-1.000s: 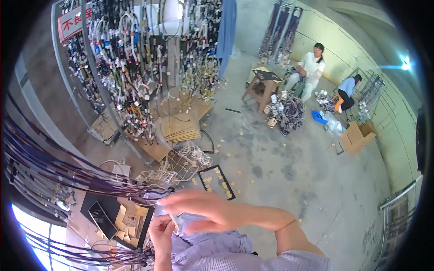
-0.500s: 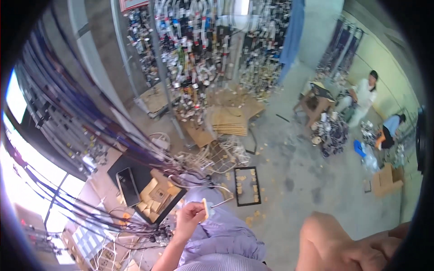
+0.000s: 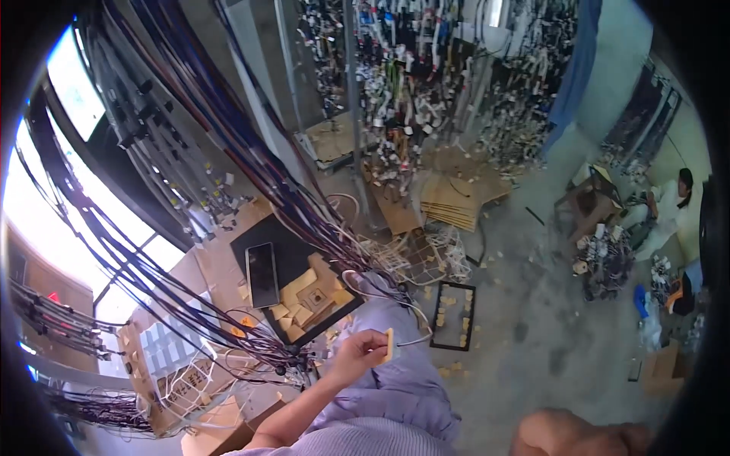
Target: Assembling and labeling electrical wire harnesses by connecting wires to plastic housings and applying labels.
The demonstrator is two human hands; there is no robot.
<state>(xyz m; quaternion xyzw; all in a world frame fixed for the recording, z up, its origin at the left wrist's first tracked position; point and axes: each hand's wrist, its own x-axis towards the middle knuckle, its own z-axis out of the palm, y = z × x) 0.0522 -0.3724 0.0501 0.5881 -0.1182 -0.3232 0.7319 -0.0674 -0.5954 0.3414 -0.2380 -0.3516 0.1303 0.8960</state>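
My left hand [image 3: 360, 356] is closed in a pinch on a small flat yellow piece [image 3: 390, 346], held upright over my lilac-clothed lap. A pale cable [image 3: 423, 313] loops down from the bundle and its end reaches the yellow piece; I cannot tell whether it is fixed to it. Beyond the hand sits a dark-rimmed box [image 3: 352, 306] with yellow pieces inside, and a smartphone [image 3: 262, 275] lies at its left. At the lower right, my right hand [image 3: 566, 433] shows as a blurred, cut-off patch of skin close to the camera; its fingers cannot be made out.
Long cable bundles [image 3: 296, 186] slant across the left. A black rectangular frame [image 3: 453, 316] lies on the floor among scattered yellow bits. Stacked cardboard [image 3: 450, 204] and hanging wire harnesses [image 3: 414, 83] stand farther back. A person [image 3: 669, 209] works at the far right.
My view has turned left, so the surroundings sit farther right. My left hand keeps its pinch on the yellow piece. The right hand has dropped lower, mostly out of the picture.
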